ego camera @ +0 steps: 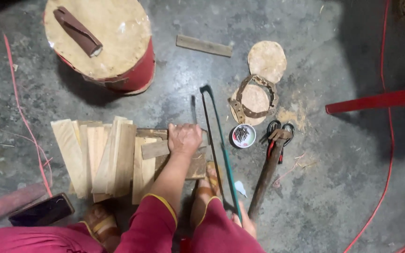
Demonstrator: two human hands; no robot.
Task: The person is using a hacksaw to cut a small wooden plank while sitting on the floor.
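My left hand [184,138] presses down on a short wooden strip [154,149] that lies across a block [197,166] at the right end of a pile of pale wooden slats [94,159]. My right hand [245,224] grips the near end of a green-framed bow saw [221,140]. The saw runs away from me along the right side of the block, beside my left hand. My sandalled foot [207,187] rests against the block's near edge. Part of the block is hidden under my forearm.
Right of the saw are a small white bowl of nails [243,136], a hammer [268,173] and scissors [281,126]. Two round discs [267,60] with a strap ring lie beyond. A red drum [104,47] carries a sandpaper roll [78,32]. A phone [43,211] lies near left.
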